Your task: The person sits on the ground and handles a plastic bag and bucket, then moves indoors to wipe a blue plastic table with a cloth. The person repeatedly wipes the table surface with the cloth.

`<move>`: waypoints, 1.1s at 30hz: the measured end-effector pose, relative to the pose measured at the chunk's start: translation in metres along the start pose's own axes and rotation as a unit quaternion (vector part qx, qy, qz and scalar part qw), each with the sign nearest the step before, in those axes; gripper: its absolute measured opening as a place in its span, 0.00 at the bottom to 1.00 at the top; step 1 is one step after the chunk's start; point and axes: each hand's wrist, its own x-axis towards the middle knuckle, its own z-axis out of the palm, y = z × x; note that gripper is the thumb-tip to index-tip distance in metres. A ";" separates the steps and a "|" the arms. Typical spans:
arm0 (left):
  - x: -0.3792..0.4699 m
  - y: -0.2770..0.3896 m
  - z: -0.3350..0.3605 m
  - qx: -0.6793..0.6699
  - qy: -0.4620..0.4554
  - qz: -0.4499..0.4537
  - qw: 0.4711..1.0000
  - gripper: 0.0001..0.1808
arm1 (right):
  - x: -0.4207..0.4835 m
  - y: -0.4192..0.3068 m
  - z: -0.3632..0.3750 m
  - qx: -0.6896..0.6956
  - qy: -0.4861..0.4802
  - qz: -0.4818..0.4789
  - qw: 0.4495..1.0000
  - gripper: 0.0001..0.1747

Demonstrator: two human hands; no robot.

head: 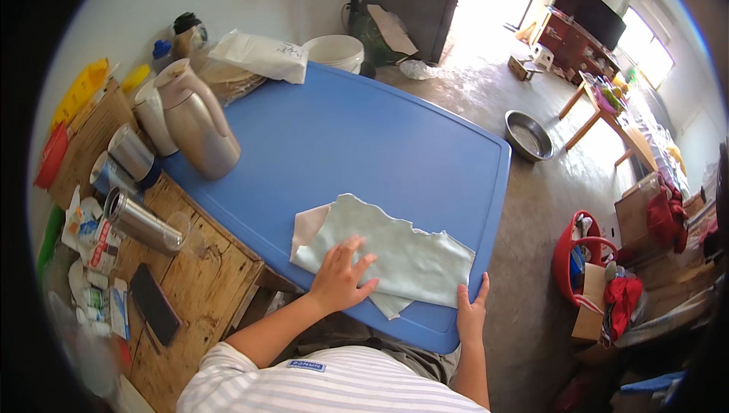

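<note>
A pale green fabric piece [393,259] with a ragged far edge lies folded on the blue tabletop [364,139]. At its left, a pinkish-beige piece or underside [309,228] shows, and a pale flap [392,305] sticks out below the near edge. My left hand [344,276] rests palm down on the fabric's left part, fingers spread. By the tabletop's near right corner is my right hand [471,313]. Its thumb touches or nearly touches the fabric's right corner, and its forefinger stands apart along the table edge. The other right fingers are hidden.
Left of the fabric, a metallic jug [196,122] stands on the blue top. A wooden table [193,276] adjoins it, bearing a steel tumbler [139,222] and a dark phone [155,303]. A red basket [561,265] and metal basin [529,136] are on the floor at right.
</note>
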 end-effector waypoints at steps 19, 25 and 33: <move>0.015 0.084 0.060 0.049 -0.189 0.133 0.972 0.30 | -0.037 0.031 0.000 -0.165 0.239 -0.353 0.889 0.35; 0.000 0.099 -0.005 0.057 -0.323 0.022 0.945 0.25 | -0.061 0.007 -0.023 -0.289 -0.074 -0.369 0.880 0.28; 0.063 0.050 0.076 0.087 -0.093 0.089 0.988 0.28 | 0.029 -0.011 0.040 -0.338 0.023 -0.300 0.892 0.24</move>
